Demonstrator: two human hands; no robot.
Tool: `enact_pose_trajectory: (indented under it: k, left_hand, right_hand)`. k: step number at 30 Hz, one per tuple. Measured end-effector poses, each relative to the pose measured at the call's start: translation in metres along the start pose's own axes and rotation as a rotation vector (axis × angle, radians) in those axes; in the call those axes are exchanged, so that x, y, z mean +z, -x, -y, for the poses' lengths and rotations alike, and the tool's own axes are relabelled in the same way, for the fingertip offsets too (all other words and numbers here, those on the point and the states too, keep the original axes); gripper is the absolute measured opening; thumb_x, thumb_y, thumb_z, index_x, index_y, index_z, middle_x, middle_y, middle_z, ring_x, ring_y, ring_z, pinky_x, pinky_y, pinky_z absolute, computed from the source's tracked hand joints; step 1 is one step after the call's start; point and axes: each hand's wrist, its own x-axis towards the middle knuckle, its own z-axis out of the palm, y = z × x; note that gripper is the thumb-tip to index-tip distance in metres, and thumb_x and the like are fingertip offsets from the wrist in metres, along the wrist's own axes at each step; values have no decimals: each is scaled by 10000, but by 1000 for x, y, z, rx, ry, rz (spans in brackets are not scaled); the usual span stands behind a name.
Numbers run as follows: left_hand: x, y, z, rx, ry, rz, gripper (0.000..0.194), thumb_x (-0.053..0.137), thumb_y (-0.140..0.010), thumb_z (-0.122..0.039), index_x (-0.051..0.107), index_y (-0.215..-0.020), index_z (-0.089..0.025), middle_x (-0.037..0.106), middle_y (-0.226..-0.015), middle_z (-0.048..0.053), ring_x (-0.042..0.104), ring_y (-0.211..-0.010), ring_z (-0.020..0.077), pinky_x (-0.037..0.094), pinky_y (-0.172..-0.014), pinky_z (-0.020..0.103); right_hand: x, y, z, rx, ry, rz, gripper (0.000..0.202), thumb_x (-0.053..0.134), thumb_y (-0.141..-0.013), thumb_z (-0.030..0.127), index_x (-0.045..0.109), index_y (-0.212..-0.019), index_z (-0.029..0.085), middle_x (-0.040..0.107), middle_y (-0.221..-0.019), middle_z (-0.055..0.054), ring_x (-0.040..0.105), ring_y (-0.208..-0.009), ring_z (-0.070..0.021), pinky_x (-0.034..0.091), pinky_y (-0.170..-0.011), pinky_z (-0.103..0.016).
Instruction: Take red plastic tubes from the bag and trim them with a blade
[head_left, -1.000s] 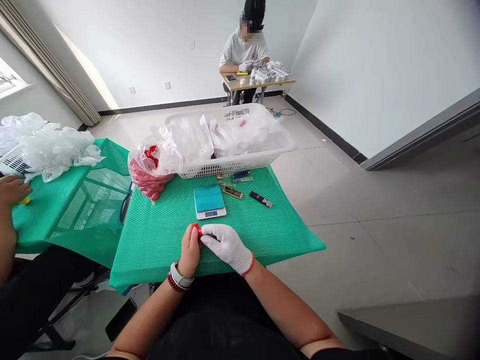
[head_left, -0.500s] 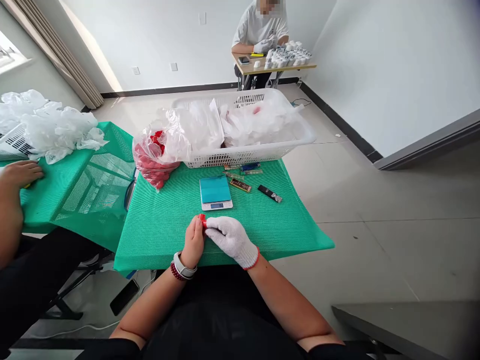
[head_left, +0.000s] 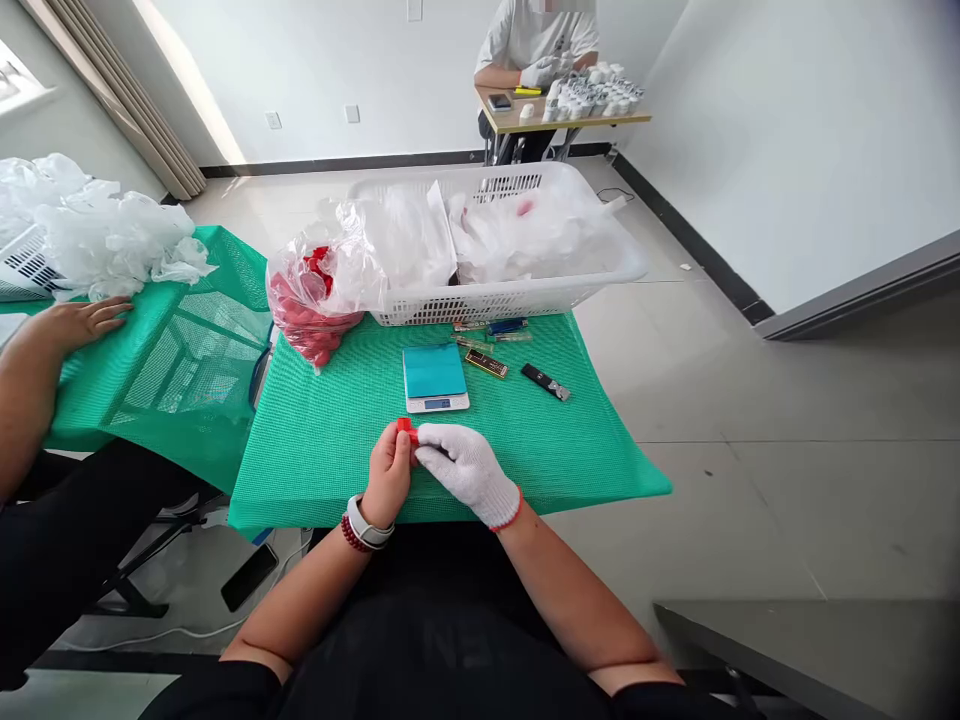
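Observation:
Between my hands is a small red plastic piece [head_left: 406,427], its exact kind too small to make out. My bare left hand [head_left: 389,470] is closed round its lower left side. From the right, my right hand [head_left: 461,465], in a white knit glove with a red cuff edge, pinches the piece between thumb and forefinger. Just beyond the hands lies a small digital scale [head_left: 436,378] with a blue top; nothing rests on it. A clear plastic bag [head_left: 313,310] full of red pieces stands at the back left of the green-covered table [head_left: 330,440].
A white basket [head_left: 517,303] of plastic bags fills the table's back. A black cutter-like tool [head_left: 545,381], a dark-and-gold strip [head_left: 487,363] and several pens [head_left: 508,326] lie right of the scale. At left, another person's hand [head_left: 94,318] rests on green netting. A person [head_left: 536,45] sits farther back.
The red piece shows a little more above my left fingers. Both hands stay close together on it. The neighbour's hand at left has moved right and spread out flat.

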Motion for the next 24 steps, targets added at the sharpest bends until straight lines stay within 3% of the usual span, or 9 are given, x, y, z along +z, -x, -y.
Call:
enact_pose_trajectory:
  k: [4, 6, 10, 14, 21, 24]
  left_hand:
    - [2, -1, -3, 15, 41, 79, 350, 555, -938, -535, 599, -1056, -208, 575, -796, 5, 473, -610, 111, 397, -566, 244]
    - [2, -1, -4, 20, 35, 115, 350, 559, -941, -520, 601, -1100, -211, 577, -764, -3, 478, -597, 110, 396, -562, 242]
    - [2, 0, -7, 13, -15, 71, 373, 501, -959, -553, 592, -904, -195, 496, -612, -36, 429, -541, 108, 361, -536, 245]
    - [1, 1, -6, 5, -58, 19, 478, 427, -978, -582, 456, -689, -202, 439, -572, -37, 382, -528, 109, 328, -522, 254]
    - [2, 0, -5, 25, -86, 89, 352, 473, -975, -545, 554, -974, -203, 489, -682, -28, 434, -578, 118, 358, -546, 256]
    - [3, 1, -6, 16, -65, 71, 377, 458, -977, -561, 533, -887, -203, 476, -655, -32, 417, -558, 113, 348, -536, 254]
  right_hand:
    - [1, 0, -6, 91, -27, -125, 155, 540, -956, 292, 672, -926, 217, 707, -842, -19, 635, -764, -156, 477, -717, -268]
    - [0, -1, -7, 115, -67, -155, 151, 537, -956, 286, 668, -950, 212, 711, -854, -15, 641, -774, -154, 481, -718, -260]
    - [-2, 0, -2, 67, 10, -79, 218, 526, -958, 271, 637, -782, 208, 660, -736, 6, 579, -671, -128, 434, -648, -248]
    - [1, 1, -1, -76, 82, -79, 172, 552, -952, 299, 670, -855, 220, 701, -817, -17, 622, -745, -150, 454, -726, -272]
    - [1, -2, -6, 134, -26, -165, 181, 547, -944, 329, 668, -895, 204, 701, -814, -22, 622, -725, -153, 475, -668, -260]
    - [-1, -3, -2, 116, -15, -109, 207, 525, -960, 325, 661, -853, 212, 687, -776, -9, 608, -697, -144, 458, -656, -258]
